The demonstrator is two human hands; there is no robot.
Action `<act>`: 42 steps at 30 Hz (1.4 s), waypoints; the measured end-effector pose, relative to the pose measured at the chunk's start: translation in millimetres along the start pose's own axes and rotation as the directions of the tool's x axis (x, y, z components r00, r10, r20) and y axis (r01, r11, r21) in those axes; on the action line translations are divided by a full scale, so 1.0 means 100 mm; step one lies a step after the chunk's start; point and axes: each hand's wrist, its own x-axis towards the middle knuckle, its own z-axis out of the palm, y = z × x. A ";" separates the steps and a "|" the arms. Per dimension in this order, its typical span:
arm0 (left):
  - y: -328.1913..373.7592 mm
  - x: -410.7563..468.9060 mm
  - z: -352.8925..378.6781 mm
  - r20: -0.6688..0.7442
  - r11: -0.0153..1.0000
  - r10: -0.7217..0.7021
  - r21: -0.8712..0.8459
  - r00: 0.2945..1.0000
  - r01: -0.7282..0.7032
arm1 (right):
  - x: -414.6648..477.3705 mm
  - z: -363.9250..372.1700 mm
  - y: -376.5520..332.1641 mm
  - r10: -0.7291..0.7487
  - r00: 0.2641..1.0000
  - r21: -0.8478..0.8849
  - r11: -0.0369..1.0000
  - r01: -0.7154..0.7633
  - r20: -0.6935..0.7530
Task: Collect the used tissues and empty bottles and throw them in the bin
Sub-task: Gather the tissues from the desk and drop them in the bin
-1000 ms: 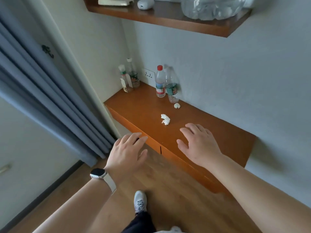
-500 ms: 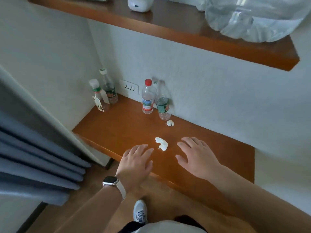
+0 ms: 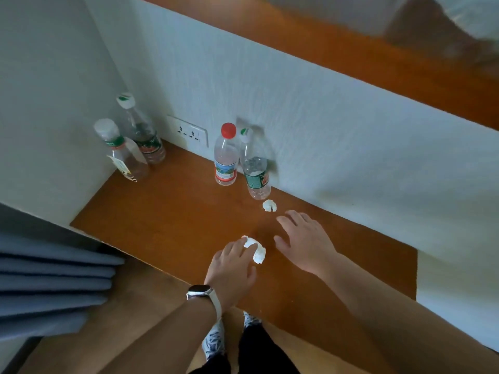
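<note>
On the wooden desk (image 3: 175, 211) lie two crumpled white tissues. My left hand (image 3: 232, 265), with a watch on its wrist, touches the larger tissue (image 3: 258, 252) with its fingertips, the thumb just below it. The smaller tissue (image 3: 270, 205) sits near the wall, just beyond the spread fingers of my right hand (image 3: 305, 244), which holds nothing. A red-capped bottle (image 3: 226, 157) and a green-labelled bottle (image 3: 255, 168) stand upright at the wall. Two more bottles (image 3: 121, 149) (image 3: 143, 133) stand in the left corner.
A wall socket (image 3: 189, 130) sits between the two bottle pairs. A wooden shelf (image 3: 378, 58) runs overhead, with a blurred plastic bag at its right end. A grey curtain (image 3: 54, 279) hangs at the left. No bin is in view.
I have come closer to the desk. My left hand moved forward and right onto the larger tissue. My right hand moved forward toward the smaller tissue.
</note>
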 end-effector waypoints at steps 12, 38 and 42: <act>-0.04 0.43 0.41 0.050 0.994 0.059 0.091 0.997 -0.064 | 0.83 0.49 0.26 -0.150 0.989 0.021 0.988 0.150 -0.009; -0.33 -0.33 -0.10 -0.207 0.969 0.003 -0.241 0.978 -0.054 | -0.10 0.04 -0.15 -0.057 0.992 0.153 0.986 0.074 -0.114; -0.21 -0.42 -0.23 -0.217 0.961 0.095 -0.235 0.971 -0.146 | -0.47 -0.12 -0.25 0.007 0.984 0.177 0.984 0.025 -0.178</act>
